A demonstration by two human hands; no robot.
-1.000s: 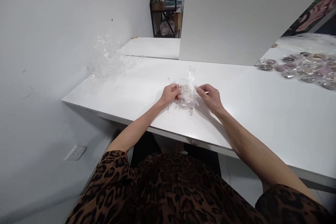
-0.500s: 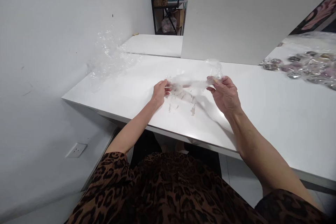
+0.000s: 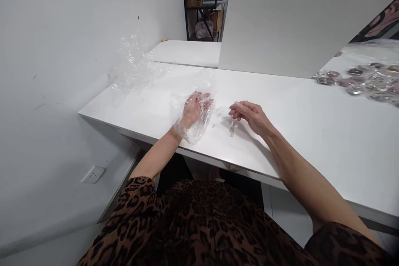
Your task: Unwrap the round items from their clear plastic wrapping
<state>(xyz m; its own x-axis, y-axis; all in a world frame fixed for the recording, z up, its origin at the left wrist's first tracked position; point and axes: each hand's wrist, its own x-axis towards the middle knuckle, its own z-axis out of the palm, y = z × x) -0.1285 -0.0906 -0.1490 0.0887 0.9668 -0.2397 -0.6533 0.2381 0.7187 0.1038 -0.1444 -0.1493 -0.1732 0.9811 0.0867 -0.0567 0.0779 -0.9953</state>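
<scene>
Crinkled clear plastic film (image 3: pixel 198 131) drapes over my left hand (image 3: pixel 193 106) and part of its wrist, above the white table (image 3: pixel 146 112). The fingers of that hand are bent around some of the film; whether the hand is inside a bag or only under a loose sheet I cannot tell. To the right, my right hand (image 3: pixel 249 116) hovers over the tabletop, apart from the film, its fingers loosely bent and nothing visible between them. Small greyish smears (image 3: pixel 232 128) mark the table between the hands.
A heap of clear plastic wrap (image 3: pixel 134 66) lies at the back left against the wall. Several wrapped dark and pinkish pieces (image 3: pixel 361 79) lie at the far right. A tall grey panel (image 3: pixel 268 20) stands behind the table, with a black shelf rack (image 3: pixel 201 8) beyond.
The film stretched between both hands is now bunched over my left hand. My right hand has let go of it and moved a little left and down.
</scene>
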